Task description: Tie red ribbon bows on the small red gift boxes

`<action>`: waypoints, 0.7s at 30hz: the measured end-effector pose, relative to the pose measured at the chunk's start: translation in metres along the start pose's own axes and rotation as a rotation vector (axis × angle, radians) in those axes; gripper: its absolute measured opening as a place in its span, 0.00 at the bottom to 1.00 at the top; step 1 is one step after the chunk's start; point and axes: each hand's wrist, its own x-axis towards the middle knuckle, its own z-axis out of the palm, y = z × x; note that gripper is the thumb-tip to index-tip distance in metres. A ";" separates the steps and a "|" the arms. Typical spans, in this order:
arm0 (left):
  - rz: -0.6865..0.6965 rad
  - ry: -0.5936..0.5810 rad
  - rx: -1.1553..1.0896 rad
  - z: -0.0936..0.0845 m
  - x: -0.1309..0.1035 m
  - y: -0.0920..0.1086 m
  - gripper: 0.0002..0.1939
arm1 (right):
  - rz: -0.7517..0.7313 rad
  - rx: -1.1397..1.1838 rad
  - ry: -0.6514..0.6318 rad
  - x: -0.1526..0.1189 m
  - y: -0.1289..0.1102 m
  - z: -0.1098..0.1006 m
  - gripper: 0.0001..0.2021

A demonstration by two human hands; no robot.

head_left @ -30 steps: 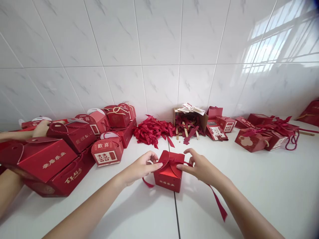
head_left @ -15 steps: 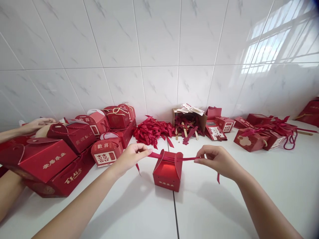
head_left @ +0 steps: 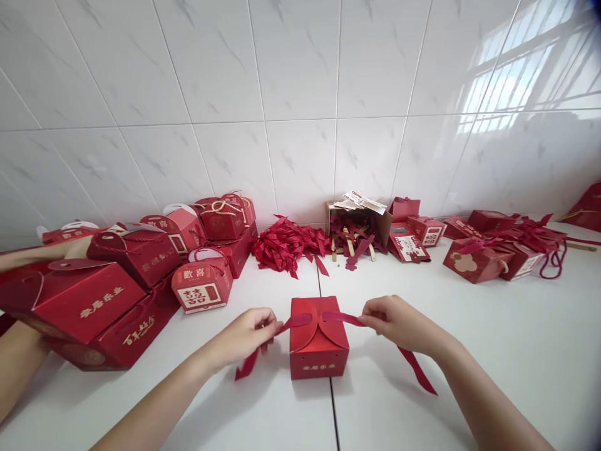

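A small red gift box (head_left: pixel 319 363) with gold lettering stands on the white table in front of me. Its rounded top flaps lie folded down flat. Through slots in the flaps runs a dark red ribbon (head_left: pixel 340 317), stretched out to both sides. On the left of the box, my left hand (head_left: pixel 256 335) pinches one end of it, with a loose tail hanging below. My right hand (head_left: pixel 392 319) pinches the other end at the right, its tail trailing down toward the table. Neither hand touches the box itself.
Stacked red boxes (head_left: pixel 89 294) fill the left side, with another person's arms (head_left: pixel 28 363) around them. Against the tiled wall lie a ribbon heap (head_left: pixel 291 244) and an open carton (head_left: pixel 384 228) of ribbons and tags. More red boxes (head_left: pixel 474 260) sit at right.
Both hands have come down and nearer, still holding the ribbon ends. The box's upright flaps now lie flat, and the box has turned slightly. The other person's far hand has shifted behind the boxes.
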 end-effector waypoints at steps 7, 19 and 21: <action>0.003 0.134 0.047 0.004 -0.010 -0.040 0.18 | 0.232 -0.159 0.170 -0.029 -0.008 0.015 0.15; -0.129 -0.043 -0.558 0.008 -0.010 -0.009 0.27 | 0.069 0.353 -0.048 -0.022 -0.001 0.044 0.37; -0.144 -0.084 -0.868 0.004 -0.007 -0.006 0.20 | 0.040 0.611 0.128 -0.022 -0.005 0.041 0.36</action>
